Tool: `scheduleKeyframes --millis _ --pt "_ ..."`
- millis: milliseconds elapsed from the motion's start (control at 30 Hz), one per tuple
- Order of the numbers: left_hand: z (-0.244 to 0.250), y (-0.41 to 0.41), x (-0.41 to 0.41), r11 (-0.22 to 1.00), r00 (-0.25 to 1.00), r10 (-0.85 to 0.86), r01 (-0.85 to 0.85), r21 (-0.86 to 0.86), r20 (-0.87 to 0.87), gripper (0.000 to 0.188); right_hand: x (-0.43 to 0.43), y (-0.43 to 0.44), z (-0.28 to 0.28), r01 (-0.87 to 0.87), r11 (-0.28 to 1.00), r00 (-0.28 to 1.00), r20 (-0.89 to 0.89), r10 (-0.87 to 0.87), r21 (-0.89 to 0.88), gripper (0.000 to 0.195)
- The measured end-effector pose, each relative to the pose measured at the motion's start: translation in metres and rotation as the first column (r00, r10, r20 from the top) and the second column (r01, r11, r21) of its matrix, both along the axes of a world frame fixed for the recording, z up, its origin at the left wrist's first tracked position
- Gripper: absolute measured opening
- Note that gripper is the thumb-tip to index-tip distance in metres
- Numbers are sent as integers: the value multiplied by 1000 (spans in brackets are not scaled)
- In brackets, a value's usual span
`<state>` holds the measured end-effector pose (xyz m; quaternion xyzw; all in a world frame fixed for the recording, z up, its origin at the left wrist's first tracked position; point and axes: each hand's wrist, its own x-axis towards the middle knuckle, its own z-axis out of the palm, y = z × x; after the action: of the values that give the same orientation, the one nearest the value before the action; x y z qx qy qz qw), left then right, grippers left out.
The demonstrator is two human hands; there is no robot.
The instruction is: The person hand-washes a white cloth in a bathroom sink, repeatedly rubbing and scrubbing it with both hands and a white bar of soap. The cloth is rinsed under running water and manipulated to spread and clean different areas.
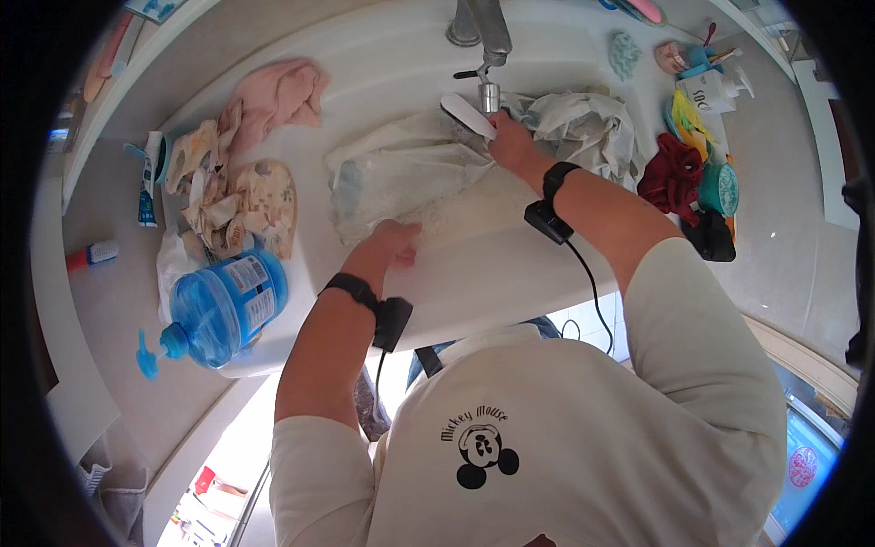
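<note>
My right hand (511, 142) grips a white scrub brush (466, 115) just below the metal spout of the faucet (491, 41). A pale, wet cloth garment (410, 157) lies spread across the white sink basin (472, 253), bunched into folds on the right beyond my right hand. My left hand (398, 241) is low at the garment's near left edge, fingers bent. Whether it pinches the fabric cannot be made out. Cloudy water seems to cover part of the cloth.
Left on the rim are a pink cloth (280, 96), patterned fabric (263, 202), a toothpaste tube (147, 198) and a blue pump bottle (229, 308) lying tilted. A dark red cloth (673, 174), white pump bottle (707, 92) and green round container (719, 190) stand right. Cables hang from both wrist straps.
</note>
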<state>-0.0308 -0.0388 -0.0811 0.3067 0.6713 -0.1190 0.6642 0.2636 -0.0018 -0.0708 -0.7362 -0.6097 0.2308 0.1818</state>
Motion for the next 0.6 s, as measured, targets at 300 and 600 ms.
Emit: scheduleKeyframes --millis 300,600 --pt "-11 3 -5 538 523 810 -842 17 266 24 39 8 44 -217 732 654 -653 -382 -646 17" --pt "56 16 4 148 123 903 -989 -28 411 6 40 -57 33 -273 962 944 -189 270 12 18"
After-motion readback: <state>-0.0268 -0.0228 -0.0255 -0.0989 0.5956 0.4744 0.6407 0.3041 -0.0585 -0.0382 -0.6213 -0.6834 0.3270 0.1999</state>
